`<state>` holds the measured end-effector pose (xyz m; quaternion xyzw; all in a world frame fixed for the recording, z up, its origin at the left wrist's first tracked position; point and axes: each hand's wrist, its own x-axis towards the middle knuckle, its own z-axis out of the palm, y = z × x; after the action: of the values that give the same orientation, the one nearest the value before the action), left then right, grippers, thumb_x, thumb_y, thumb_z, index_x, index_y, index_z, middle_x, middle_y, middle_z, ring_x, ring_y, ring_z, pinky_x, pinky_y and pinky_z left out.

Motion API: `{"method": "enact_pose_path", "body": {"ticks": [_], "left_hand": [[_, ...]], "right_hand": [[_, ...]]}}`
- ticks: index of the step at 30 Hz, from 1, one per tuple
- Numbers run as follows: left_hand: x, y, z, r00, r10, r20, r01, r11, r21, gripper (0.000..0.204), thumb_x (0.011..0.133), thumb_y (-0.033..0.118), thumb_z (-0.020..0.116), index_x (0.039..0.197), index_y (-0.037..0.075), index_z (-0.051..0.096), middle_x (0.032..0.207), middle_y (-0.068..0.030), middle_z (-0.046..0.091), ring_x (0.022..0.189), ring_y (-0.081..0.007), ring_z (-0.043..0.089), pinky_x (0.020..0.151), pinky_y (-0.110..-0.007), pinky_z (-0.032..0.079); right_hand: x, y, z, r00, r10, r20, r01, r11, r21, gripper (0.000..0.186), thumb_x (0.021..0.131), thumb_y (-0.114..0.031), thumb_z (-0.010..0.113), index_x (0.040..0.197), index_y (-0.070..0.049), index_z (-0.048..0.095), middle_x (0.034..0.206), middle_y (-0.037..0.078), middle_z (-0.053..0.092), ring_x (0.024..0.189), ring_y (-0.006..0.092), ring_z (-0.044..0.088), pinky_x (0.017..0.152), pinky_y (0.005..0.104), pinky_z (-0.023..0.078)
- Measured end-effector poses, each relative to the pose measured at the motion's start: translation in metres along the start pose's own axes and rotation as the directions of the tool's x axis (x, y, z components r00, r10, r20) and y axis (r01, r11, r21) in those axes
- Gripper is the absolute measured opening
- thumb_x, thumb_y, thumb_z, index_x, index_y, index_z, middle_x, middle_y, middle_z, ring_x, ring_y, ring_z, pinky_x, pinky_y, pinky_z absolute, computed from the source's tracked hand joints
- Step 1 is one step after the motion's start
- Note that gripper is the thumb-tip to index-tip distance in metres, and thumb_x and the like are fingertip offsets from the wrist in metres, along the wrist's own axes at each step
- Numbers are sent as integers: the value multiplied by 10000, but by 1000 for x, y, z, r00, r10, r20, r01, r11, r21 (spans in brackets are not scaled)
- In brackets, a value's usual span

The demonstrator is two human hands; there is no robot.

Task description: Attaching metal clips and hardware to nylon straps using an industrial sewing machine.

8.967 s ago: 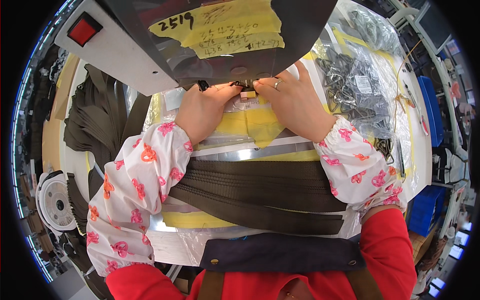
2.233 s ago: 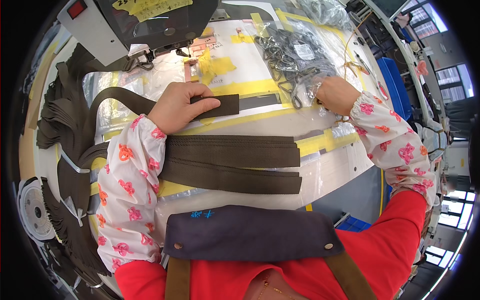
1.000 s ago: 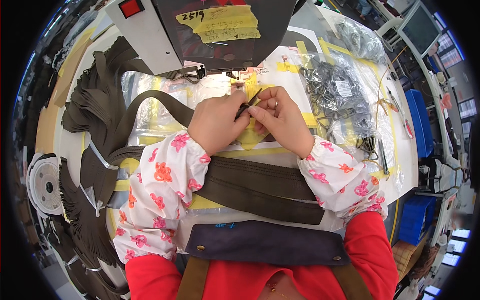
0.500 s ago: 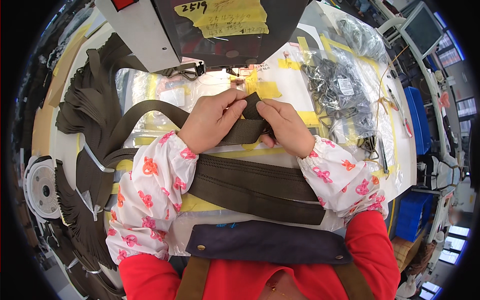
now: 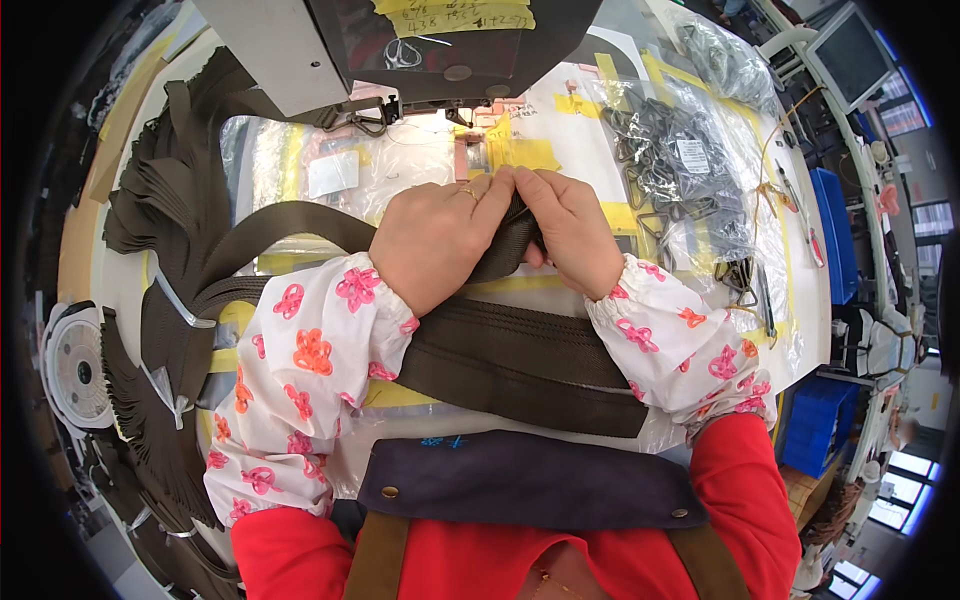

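A dark olive webbing strap (image 5: pixel 508 248) is folded between my two hands, below the sewing machine's head (image 5: pixel 450 75). My left hand (image 5: pixel 432 238) is closed on the strap, its back turned up and its fingertips reaching the fold. Pinching the same fold from the other side, my right hand (image 5: pixel 574 228) touches the left at the thumbs and fingertips. Much of the fold, including the strap's end, is hidden by my fingers. From my left hand the strap loops back to a thick bundle of webbing (image 5: pixel 165 215). More flat straps (image 5: pixel 520 370) lie under my forearms.
Plastic bags with metal buckles (image 5: pixel 650 150) lie on the table's right side, near tweezers (image 5: pixel 768 305) and a red-handled tool (image 5: pixel 812 240). Blue bins (image 5: pixel 822 425) stand beyond the right edge. A white round fan-like device (image 5: pixel 80 368) is at the left.
My hands have drawn together, the left rolling over the fold. The strap end that stuck up between them is now covered by my fingers.
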<state>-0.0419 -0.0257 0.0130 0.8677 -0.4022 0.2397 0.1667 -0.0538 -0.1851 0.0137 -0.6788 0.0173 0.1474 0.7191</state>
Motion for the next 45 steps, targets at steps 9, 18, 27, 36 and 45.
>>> {"method": "enact_pose_path", "body": {"ticks": [9, 18, 27, 36, 45], "left_hand": [[3, -15, -6, 821, -348, 454, 572, 501, -650, 192, 877, 187, 565, 839, -1, 549, 682, 23, 528, 597, -44, 455, 528, -217, 391], [-2, -17, -2, 825, -356, 438, 559, 402, -726, 242, 870, 221, 553, 802, -11, 551, 579, -38, 516, 519, -82, 438, 496, -245, 377], [-1, -13, -4, 841, -344, 418, 539, 459, -706, 244, 907, 222, 488, 818, -2, 524, 607, -83, 544, 533, -156, 504, 529, -279, 410], [1, -19, -11, 849, -303, 434, 529, 462, -712, 223, 910, 210, 479, 831, 6, 524, 629, -108, 546, 548, -203, 516, 539, -289, 416], [-1, -12, -6, 913, -302, 275, 407, 627, -664, 176, 875, 183, 539, 806, 22, 549, 587, -100, 540, 509, -214, 535, 503, -297, 412]], "right_hand": [[-9, 0, 5, 994, -110, 1, 109, 982, -157, 241, 936, -187, 426, 841, 26, 489, 570, 67, 527, 402, 115, 510, 371, 246, 403], [-8, 5, 4, 990, -141, 21, 143, 986, -82, 222, 930, -181, 448, 860, 26, 488, 600, 63, 538, 437, 106, 520, 392, 243, 409], [-4, 10, -4, 946, -323, 5, 316, 921, -227, 228, 906, -183, 507, 823, 28, 531, 640, 16, 533, 544, 55, 477, 481, 225, 410], [-10, 1, 0, 989, -146, 5, 146, 987, -69, 225, 912, -192, 490, 877, 23, 548, 653, 19, 545, 550, 54, 499, 480, 206, 416], [-14, 5, 6, 954, -299, -28, 285, 930, -232, 201, 902, -170, 494, 881, 27, 530, 645, 66, 570, 516, 81, 537, 449, 221, 440]]}}
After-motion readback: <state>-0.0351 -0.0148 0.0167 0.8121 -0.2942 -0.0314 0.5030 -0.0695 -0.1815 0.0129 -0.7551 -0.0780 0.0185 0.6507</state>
